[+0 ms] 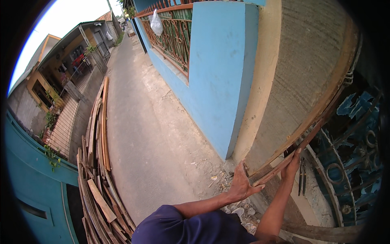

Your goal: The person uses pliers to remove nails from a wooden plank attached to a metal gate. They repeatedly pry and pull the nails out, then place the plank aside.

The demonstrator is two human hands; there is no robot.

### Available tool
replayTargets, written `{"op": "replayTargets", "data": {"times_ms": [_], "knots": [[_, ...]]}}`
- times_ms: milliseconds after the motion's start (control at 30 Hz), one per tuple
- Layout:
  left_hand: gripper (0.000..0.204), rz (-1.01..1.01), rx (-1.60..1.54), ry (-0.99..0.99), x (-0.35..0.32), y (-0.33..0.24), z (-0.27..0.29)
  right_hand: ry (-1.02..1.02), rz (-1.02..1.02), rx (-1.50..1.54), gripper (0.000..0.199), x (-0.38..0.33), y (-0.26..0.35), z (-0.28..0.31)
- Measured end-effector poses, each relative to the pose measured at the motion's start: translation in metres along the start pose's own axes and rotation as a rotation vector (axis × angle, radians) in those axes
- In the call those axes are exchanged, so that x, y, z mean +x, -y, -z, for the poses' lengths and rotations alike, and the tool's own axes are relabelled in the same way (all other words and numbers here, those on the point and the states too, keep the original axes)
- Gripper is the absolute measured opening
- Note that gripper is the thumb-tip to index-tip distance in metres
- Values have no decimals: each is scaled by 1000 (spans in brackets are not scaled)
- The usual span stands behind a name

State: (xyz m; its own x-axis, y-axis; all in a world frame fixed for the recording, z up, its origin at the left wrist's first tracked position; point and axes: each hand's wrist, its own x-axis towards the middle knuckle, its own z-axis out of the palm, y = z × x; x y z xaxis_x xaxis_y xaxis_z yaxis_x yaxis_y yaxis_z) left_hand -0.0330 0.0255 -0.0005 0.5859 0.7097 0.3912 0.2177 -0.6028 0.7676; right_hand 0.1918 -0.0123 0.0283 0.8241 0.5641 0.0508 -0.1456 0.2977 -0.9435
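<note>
The wood strip [277, 168] slants along the pillar's [313, 61] right edge, hemmed in by the gate [345, 171] on the right; the road [134, 101] gives wider room on the left. The right hand's [289, 168] fingers grip the strip. The left hand [239, 186] spreads thumb and fingers at its near end; whether they grip, I can't tell. The strip's far end is hard to make out.

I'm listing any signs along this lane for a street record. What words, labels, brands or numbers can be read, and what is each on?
None can be read.
Wooden strip at the hands: no lettering visible.
Blue wall and stacked planks: none visible.
White plastic bag on the fence: too small to tell whether it bears print.
</note>
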Motion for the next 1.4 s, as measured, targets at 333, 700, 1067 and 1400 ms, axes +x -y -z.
{"op": "replayTargets", "data": {"times_ms": [333,700,1067,1400], "knots": [[128,-3,-7,36,0,0,2,-30,-10,3,81,2,-6,7],[129,-53,23,-51,-3,-1,-1,-55,5,-21,78,-2,1,1],[129,-36,25,-9,-2,2,2,-62,6,-48,78,3,-7,5],[127,74,-103,16,-2,-4,-4,-7,-65,-14,64,13,-21,22]]}}
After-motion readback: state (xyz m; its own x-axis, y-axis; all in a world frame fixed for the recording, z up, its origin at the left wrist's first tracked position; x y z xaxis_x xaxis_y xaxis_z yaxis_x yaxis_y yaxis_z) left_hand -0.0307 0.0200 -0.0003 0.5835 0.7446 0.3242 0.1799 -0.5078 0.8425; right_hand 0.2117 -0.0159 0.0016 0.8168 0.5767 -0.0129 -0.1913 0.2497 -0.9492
